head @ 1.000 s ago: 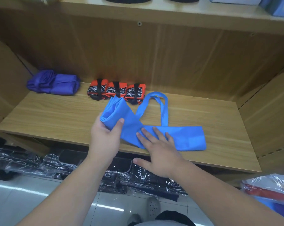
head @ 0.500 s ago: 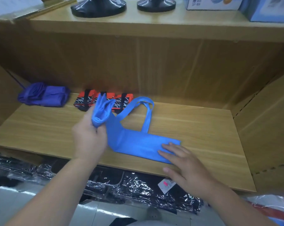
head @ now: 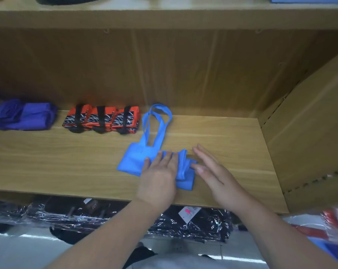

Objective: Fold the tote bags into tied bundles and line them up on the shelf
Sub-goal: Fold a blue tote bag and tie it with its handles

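Observation:
A light blue tote bag (head: 132,161) lies folded into a short stack on the wooden shelf (head: 67,162), its two handles (head: 158,129) stretched toward the back. My left hand (head: 160,175) presses flat on top of the folded stack with straight fingers. My right hand (head: 212,171) is beside the stack's right edge, fingers straight, thumb touching the folded layers. Three orange and black tied bundles (head: 102,119) stand in a row at the back. A purple bundle (head: 22,117) lies at the far left.
The shelf's back wall and a slanted right side panel (head: 304,123) close it in. Below the shelf edge lie plastic-wrapped dark bags (head: 183,224). Red and blue packets (head: 329,226) sit at the lower right. An upper shelf (head: 164,16) runs overhead.
My left hand has folded the raised end of the blue bag over to the right and now presses it flat. My right hand moved off the bag's end to its right side.

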### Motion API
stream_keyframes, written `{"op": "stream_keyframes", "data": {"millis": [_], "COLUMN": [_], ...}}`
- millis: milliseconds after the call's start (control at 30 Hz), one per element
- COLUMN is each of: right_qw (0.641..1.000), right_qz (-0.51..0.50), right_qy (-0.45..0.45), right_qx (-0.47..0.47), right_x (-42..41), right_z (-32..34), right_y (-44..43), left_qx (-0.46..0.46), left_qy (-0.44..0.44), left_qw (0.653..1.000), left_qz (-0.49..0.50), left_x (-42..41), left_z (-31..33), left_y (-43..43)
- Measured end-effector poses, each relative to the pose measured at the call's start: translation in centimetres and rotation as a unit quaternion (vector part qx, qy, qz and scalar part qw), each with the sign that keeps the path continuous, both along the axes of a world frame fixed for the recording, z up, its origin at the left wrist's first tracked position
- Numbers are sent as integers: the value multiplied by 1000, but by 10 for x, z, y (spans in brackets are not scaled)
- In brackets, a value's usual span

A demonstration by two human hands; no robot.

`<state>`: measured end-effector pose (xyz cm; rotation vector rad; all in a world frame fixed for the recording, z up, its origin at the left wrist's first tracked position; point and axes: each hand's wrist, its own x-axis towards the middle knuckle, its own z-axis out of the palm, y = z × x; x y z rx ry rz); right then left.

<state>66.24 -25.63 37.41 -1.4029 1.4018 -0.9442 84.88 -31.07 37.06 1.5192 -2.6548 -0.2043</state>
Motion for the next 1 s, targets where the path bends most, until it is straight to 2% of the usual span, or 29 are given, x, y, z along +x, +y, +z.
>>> {"op": "stream_keyframes", "data": {"millis": [133, 300, 400, 500, 600, 700, 800, 933, 1000], "right_qw": [1000, 994, 992, 973, 954, 934, 924, 932, 944], "right_qz": [-2, -34, 19, 78, 106, 130, 157, 155, 146], "right_qy": [22, 74, 106, 182, 242, 289, 315, 286, 244], "right_qx": [-9, -77, -71, -117, -143, -164, -151, -160, -164], "right_x": [0, 2, 0, -2, -1, 1, 0, -1, 2], "right_z": [-8, -13, -9, -13, -17, -19, -21, -22, -17], "right_y": [-5, -10, -10, -12, -7, -1, 0, -1, -1], "left_qx": [84, 82, 80, 82, 44, -62, -124, -125, -84], "left_qy": [74, 64, 64, 80, 112, 86, 117, 175, 220], "left_qw": [993, 989, 983, 976, 978, 982, 973, 960, 959], "left_qz": [-31, -105, -154, -183, -173, -154, -155, -180, -159], "left_x": [5, 20, 29, 37, 42, 43, 47, 57, 63], "left_z": [-4, -15, -18, -21, -26, -29, -33, -31, -26], "left_y": [0, 4, -1, -4, 1, 12, 16, 14, 16]}}
